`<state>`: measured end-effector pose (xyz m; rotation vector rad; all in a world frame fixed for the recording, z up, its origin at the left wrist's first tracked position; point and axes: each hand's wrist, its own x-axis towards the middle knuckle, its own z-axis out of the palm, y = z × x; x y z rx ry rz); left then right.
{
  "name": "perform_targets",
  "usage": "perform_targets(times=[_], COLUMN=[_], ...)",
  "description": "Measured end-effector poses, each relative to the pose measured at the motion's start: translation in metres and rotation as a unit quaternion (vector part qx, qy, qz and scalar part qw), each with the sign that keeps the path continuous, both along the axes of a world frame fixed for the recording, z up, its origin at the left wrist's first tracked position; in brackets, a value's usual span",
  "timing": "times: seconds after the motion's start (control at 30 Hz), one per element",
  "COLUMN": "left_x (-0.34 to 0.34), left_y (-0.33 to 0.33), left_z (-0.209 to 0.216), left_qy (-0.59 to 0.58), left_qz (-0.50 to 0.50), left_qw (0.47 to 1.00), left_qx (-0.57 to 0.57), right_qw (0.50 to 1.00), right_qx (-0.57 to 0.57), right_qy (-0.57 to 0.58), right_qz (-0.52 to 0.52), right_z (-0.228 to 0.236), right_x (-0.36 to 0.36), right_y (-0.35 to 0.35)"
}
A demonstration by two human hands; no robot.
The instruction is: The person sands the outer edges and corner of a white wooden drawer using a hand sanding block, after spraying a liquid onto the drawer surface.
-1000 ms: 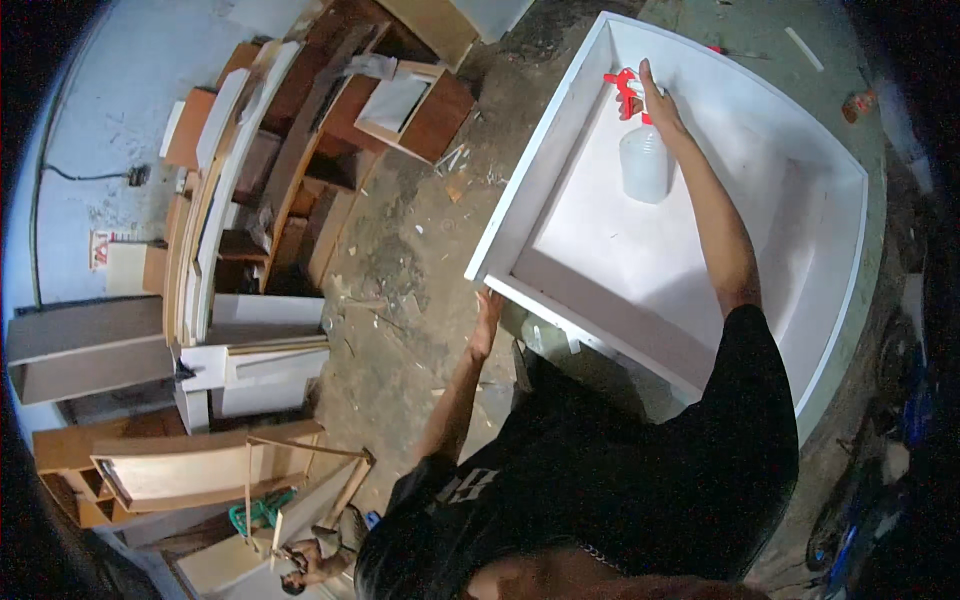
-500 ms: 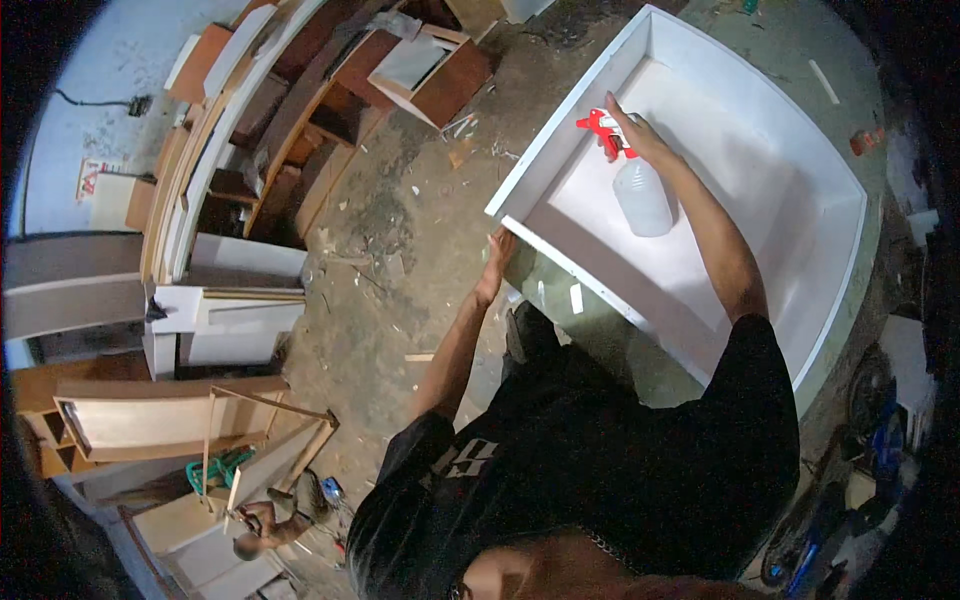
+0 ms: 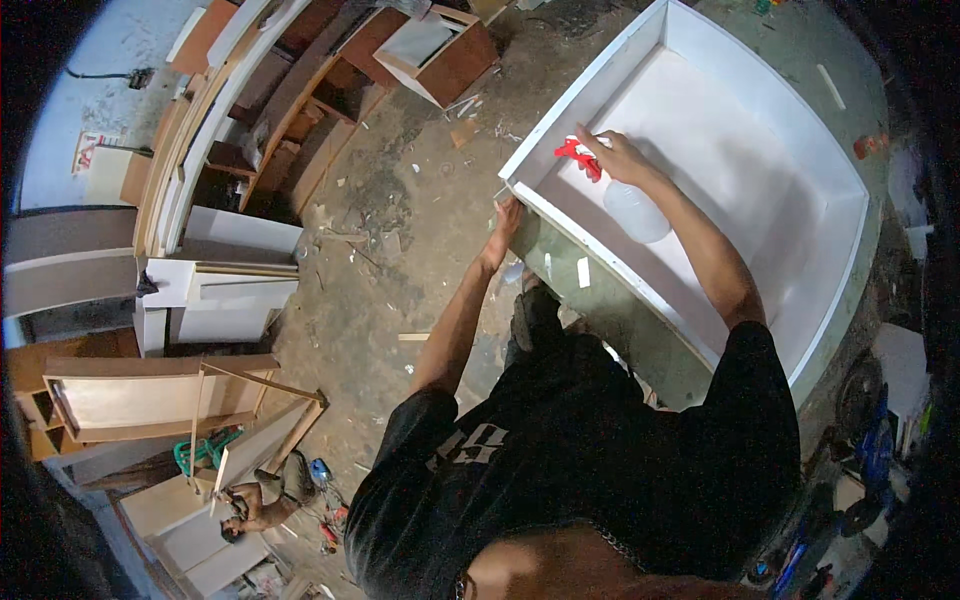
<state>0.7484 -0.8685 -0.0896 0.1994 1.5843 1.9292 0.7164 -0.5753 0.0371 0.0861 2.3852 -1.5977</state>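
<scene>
My right hand (image 3: 622, 158) is wrapped round the neck of a spray bottle (image 3: 636, 212) with a red and white trigger head and a translucent white body. The bottle is tilted, above the inside of a large white open box (image 3: 690, 95) with low walls. My left hand (image 3: 506, 222) is at the box's near left corner, gripping it from outside and below; its fingertips are partly hidden by the corner. The box's floor looks smooth and pale, with the shadow of my arm across it.
Wooden cabinets (image 3: 440, 60) and leaning boards line the left side. At lower left another person (image 3: 265, 510) crouches by a wooden frame (image 3: 265, 430) and a green chair (image 3: 205, 452). Scraps litter the concrete floor (image 3: 380, 260). A motorcycle (image 3: 870, 470) stands at right.
My right hand and the spray bottle have shifted slightly left, with the bottle tilted more. My left hand stays at the box corner. The whole view has moved a little.
</scene>
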Motion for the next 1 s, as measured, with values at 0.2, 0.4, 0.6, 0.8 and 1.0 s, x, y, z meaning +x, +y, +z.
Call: perform_targets(times=[0.2,0.4,0.6,0.8,1.0], left_x=[-0.008,-0.002,-0.011,-0.011,-0.016], left_y=[-0.014,-0.011,-0.015,-0.037,-0.045], left_z=[-0.016,-0.006,0.006,0.001,-0.002], left_qy=[0.08,0.01,-0.001,-0.03,-0.047], left_qz=[-0.03,-0.012,-0.053,-0.078,-0.114], left_qw=[0.996,1.0,0.998,0.996,0.99], left_qx=[-0.012,-0.001,0.016,-0.016,-0.062], right_qw=[0.996,0.942,0.759,0.706,0.676], right_qx=[0.08,-0.104,-0.377,-0.34,-0.32], right_qy=[-0.031,0.024,0.166,0.16,0.231], right_qz=[-0.023,-0.318,-0.505,-0.601,-0.622], right_z=[-0.016,-0.021,-0.031,-0.038,-0.046], right_x=[-0.002,-0.011,-0.05,-0.121,-0.135], right_y=[0.013,0.109,0.223,0.226,0.228])
